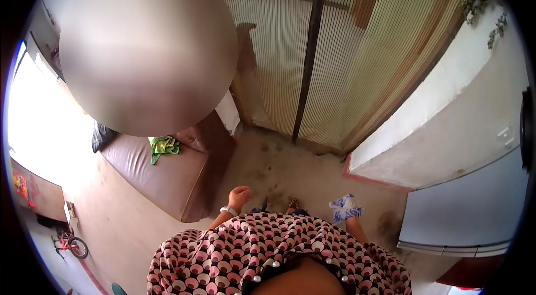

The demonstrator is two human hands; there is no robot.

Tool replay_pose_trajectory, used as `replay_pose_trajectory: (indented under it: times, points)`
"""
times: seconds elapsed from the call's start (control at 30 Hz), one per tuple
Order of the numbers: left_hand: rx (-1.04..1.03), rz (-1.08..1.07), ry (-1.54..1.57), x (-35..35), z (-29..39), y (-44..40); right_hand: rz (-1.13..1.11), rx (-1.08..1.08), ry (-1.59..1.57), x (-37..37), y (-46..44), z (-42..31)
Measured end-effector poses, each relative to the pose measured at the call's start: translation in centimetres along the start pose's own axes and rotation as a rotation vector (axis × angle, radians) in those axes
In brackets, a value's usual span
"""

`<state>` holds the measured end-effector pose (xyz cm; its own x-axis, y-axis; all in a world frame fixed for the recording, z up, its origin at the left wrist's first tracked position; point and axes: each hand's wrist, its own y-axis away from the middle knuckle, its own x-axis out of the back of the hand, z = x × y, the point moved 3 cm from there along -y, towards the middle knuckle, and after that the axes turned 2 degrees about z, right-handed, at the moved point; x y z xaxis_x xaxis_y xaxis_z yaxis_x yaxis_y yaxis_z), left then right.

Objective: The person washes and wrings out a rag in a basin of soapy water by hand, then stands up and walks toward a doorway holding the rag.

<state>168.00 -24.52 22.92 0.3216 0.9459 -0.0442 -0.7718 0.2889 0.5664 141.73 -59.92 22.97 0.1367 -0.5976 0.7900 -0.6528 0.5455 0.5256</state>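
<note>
My left hand (239,198) hangs in front of my body, a white band on its wrist. Its fingers are loosely curled, and I see nothing in them. Beside it is the side of a brown sofa (156,175), apart from the hand. On the right, my right hand is mostly hidden behind a blue-and-white patterned cloth (346,208), which it holds low in front of me. The fingers themselves do not show clearly.
A green patterned bag (164,149) and a black plastic bag (102,136) lie on the sofa. Ahead stands a wooden-framed door with a striped curtain (279,66). To the right is a grey-blue cabinet (460,203); far left, a small red bicycle (71,245). A blurred disc hides the upper left.
</note>
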Motion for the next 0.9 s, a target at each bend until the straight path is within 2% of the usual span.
replay_pose_trajectory:
  times: [0.03,0.1,0.13,0.2,0.23,0.3,0.33,0.4,0.43,0.47,0.53,0.6,0.67,0.73,0.87,0.9]
  points:
    - [0.0,0.002,0.005,-1.9,1.1,-0.5,0.0,0.003,0.004,1.1,-0.9,0.2]
    - [-0.141,-0.136,-0.119,-5.4,3.6,-1.8,0.255,0.234,0.137,3.9,-2.4,-0.2]
    - [-0.142,-0.136,-0.111,-6.4,4.9,-2.3,0.256,0.236,0.145,4.7,-2.9,-0.4]
    - [-0.314,-0.168,-0.318,-8.1,7.8,-3.5,0.496,0.414,0.094,7.2,-2.9,-2.1]
    - [-0.348,-0.165,-0.351,-7.8,7.0,-5.5,0.507,0.407,0.101,7.5,-2.8,-2.8]
    - [-0.307,-0.164,-0.292,-8.6,8.9,-7.1,0.313,0.341,-0.3,8.6,-3.7,-4.5]
    - [-0.269,-0.158,-0.241,-8.9,10.1,-7.6,0.329,0.322,-0.304,8.7,-4.3,-5.0]
    - [-0.265,-0.212,-0.146,-10.0,12.2,-9.3,0.388,0.382,0.074,8.9,-5.7,-6.4]
    - [-0.252,-0.207,-0.1,-10.0,13.0,-10.8,0.343,0.361,0.091,11.1,-5.2,-8.4]
    - [-0.238,-0.205,-0.058,-9.7,13.3,-12.4,0.268,0.317,0.11,9.7,-7.6,-7.9]
    - [-0.247,-0.282,-0.015,-9.9,15.4,-15.7,0.187,0.411,0.185,9.3,-11.2,-8.3]
    - [-0.205,-0.256,0.001,-10.5,20.4,-16.8,0.3,0.606,0.144,12.5,-11.6,-10.8]
    - [-0.32,-0.351,0.03,-10.5,23.2,-20.3,0.279,0.54,0.118,16.4,-12.8,-14.4]
    - [-0.287,-0.323,-0.049,-11.1,28.0,-20.4,0.187,0.507,0.107,20.1,-14.7,-18.5]
    - [-0.332,-0.395,-0.104,-10.8,31.1,-24.6,0.347,0.543,0.233,24.2,-18.9,-23.7]
    - [-0.372,-0.412,-0.171,-10.8,31.6,-25.4,0.508,0.721,0.267,24.9,-19.9,-24.5]
